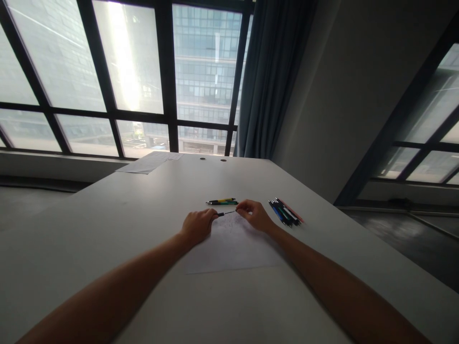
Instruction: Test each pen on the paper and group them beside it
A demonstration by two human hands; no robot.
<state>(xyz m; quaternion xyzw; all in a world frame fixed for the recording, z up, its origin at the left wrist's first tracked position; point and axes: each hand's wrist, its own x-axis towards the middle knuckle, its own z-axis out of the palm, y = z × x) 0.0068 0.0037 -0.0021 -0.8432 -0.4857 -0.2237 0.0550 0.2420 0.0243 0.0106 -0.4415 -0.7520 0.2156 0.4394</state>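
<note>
Both my hands rest on a white sheet of paper lying on the grey table. My left hand pinches one end of a thin dark pen; my right hand pinches the other end. The pen is held level just above the paper's far edge. Just beyond it lie a yellow pen and a green pen side by side.
A bunch of several pens in blue, green, black and red lies right of my right hand. More sheets of paper sit at the table's far edge. Large windows and a blue-grey curtain stand behind.
</note>
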